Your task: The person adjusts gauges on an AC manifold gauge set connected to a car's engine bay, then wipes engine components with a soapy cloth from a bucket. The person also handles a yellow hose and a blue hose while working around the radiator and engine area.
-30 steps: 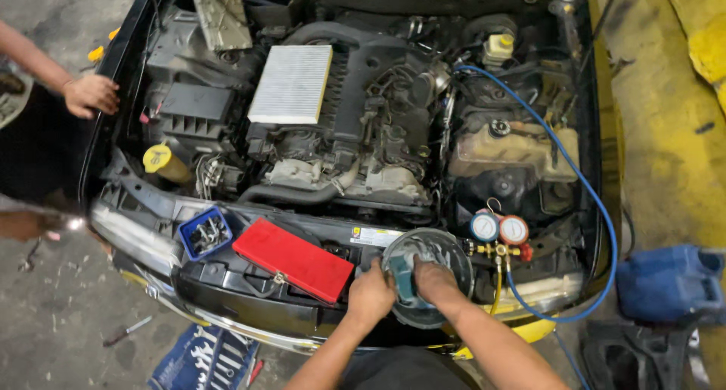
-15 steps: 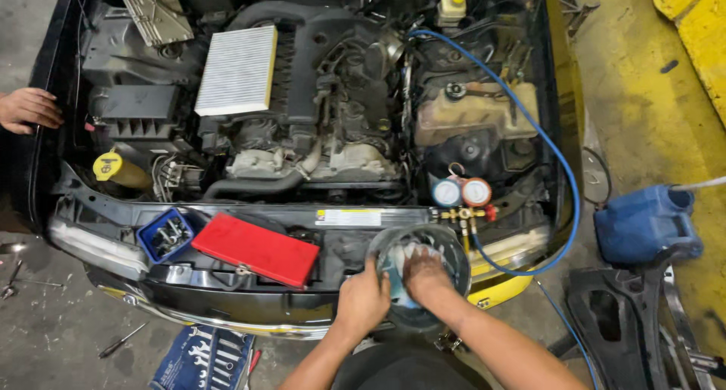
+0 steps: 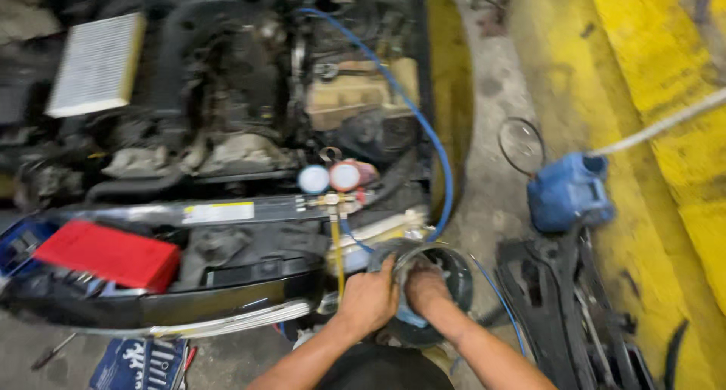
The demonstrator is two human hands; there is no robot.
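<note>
left hand (image 3: 368, 297), right hand (image 3: 425, 288): each grip pinching one round part (image 3: 446, 273) (blurred) | gauges (image 3: 329, 177): two

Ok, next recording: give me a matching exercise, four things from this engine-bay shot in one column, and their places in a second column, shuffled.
Things:
1. flat red rectangular case
2. white pleated rectangular air filter
3. blue plastic canister
4. round dark fan housing

Places:
A. on the ground right of the car
B. under both hands, left hand and right hand
C. top left, on the engine
D. on the car's front edge, left

Pairs: 1-D, 2-C, 3-A, 4-B
</note>
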